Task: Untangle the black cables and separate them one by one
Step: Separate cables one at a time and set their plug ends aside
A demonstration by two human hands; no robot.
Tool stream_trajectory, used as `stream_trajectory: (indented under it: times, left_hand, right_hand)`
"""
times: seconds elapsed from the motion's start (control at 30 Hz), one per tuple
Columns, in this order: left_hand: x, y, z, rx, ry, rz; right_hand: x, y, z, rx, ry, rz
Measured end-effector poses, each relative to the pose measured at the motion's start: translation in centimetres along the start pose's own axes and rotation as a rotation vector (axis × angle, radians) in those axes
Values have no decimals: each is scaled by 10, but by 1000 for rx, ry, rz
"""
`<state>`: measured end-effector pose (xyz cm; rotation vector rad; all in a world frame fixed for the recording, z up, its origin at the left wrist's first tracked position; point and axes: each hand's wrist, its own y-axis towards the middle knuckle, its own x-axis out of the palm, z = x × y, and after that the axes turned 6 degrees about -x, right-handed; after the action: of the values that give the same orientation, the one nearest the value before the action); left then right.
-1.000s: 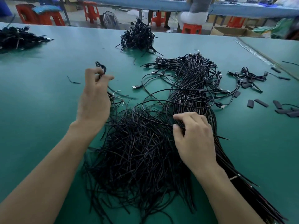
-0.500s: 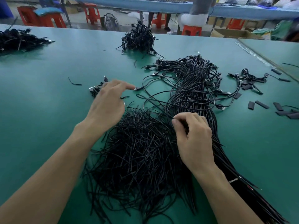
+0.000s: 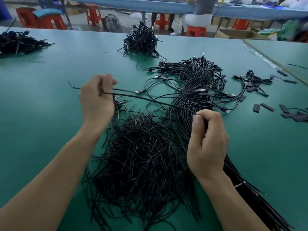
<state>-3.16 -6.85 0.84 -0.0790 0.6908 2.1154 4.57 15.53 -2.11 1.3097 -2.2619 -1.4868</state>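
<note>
Item: one black cable [image 3: 150, 99], lifted off the green table [image 3: 41, 114] and stretched between two hands.
Left hand [image 3: 96, 99], 10 o'clock: fingers curled round the cable's far part.
Right hand [image 3: 206, 144], 4 o'clock: thumb and forefinger pinch the near end (the other fingers are curled in).
Main tangle [image 3: 141, 155]: lying at 6 o'clock, between the wrists.
Bundle with plugs [image 3: 196, 77]: 1 o'clock.
Small heap [image 3: 141, 40]: 12 o'clock.

left hand [image 3: 97, 99] grips cable [image 3: 186, 110] | right hand [image 3: 207, 144] pinches it | tangle [image 3: 141, 155] below
</note>
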Motion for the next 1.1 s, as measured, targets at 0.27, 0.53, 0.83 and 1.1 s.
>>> stream_trajectory:
  times: [0.27,0.53,0.83,1.1]
  left_hand:
    - [-10,6,17,128,-320,322]
    - [13,-37,26,694,351,-154]
    - [16,-64,50,833,536,-407]
    - [11,-39,36,376,47,-263]
  right_hand:
    - [-6,3,8,186,-569,-376]
    - [-5,6,-9,65,-272,-286]
    - [5,0,-6,-95,41,-388]
    - [-7,12,12,351,93,41]
